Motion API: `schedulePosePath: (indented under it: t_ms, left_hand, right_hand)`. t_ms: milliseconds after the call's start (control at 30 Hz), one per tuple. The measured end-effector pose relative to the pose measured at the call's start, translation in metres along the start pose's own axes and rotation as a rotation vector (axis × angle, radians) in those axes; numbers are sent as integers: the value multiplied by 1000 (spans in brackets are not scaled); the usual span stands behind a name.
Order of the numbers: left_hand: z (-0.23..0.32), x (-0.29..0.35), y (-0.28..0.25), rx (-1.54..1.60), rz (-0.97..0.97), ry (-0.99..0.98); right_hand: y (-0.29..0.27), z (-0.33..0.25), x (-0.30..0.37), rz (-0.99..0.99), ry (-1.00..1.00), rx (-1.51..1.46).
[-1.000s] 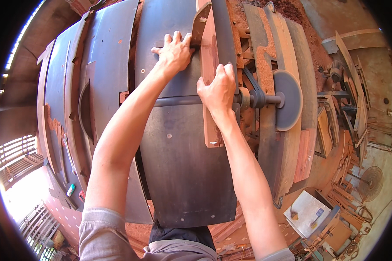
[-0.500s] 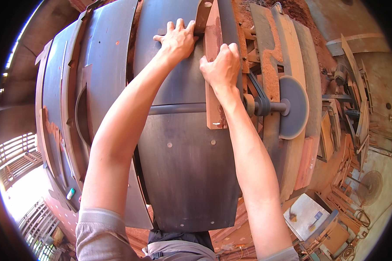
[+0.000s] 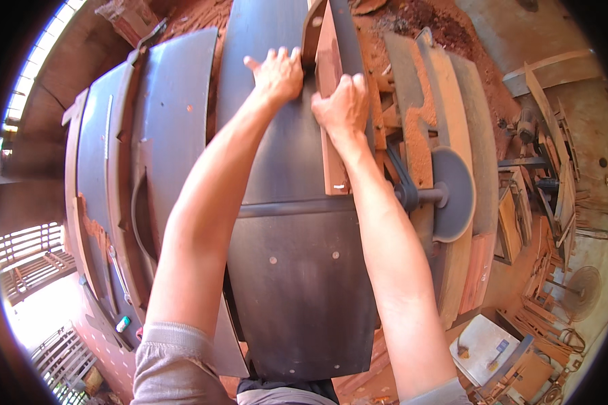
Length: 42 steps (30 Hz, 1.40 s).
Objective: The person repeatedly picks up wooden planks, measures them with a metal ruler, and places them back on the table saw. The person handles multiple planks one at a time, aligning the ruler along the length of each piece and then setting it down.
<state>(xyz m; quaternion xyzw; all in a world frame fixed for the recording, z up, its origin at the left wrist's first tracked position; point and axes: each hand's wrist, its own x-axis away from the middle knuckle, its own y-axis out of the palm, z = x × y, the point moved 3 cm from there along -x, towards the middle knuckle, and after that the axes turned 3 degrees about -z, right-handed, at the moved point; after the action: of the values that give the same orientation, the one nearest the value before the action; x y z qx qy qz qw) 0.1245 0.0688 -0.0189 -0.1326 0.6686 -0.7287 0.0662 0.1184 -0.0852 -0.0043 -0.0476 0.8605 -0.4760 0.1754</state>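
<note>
Reddish wooden board (image 3: pixel 331 108) is clenched on edge by the right hand (image 3: pixel 344 101) and steadied by the flat, released left hand (image 3: pixel 277 74) on the dark steel bench (image 3: pixel 297 270), so firm forward feeding is judged necessary.

The scene is lit by warm daylight, which is admitted from the left, where the slatted opening (image 3: pixel 27 253) and a strip of windows (image 3: pixel 37 64) are blown out to white. A dull sheen is thrown on the dark machine table (image 3: pixel 297 283), and soft shadows are cast beneath the forearms. Straight edges are bent strongly toward the black circular rim, and detail at the right edge is softened.
</note>
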Motion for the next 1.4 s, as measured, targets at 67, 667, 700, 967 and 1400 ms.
schedulePosePath:
  t_ms: [67, 667, 700, 967, 1400]
  left_hand:
    - [0, 31, -11, 115, 52, 35]
    - [67, 598, 14, 619, -195, 119]
    - [70, 607, 19, 614, -184, 128]
    - [92, 609, -15, 503, -94, 59]
    - [191, 526, -20, 2068, -562, -550]
  right_hand:
    - [-3, -2, 2, -51, 69, 17]
    - [-196, 4, 330, -688, 840, -1581]
    - [-205, 1, 361, -708, 922, -1636]
    - [-323, 9, 546, -906, 819, -1879]
    - [-538, 19, 848, -684, 1129, -1498]
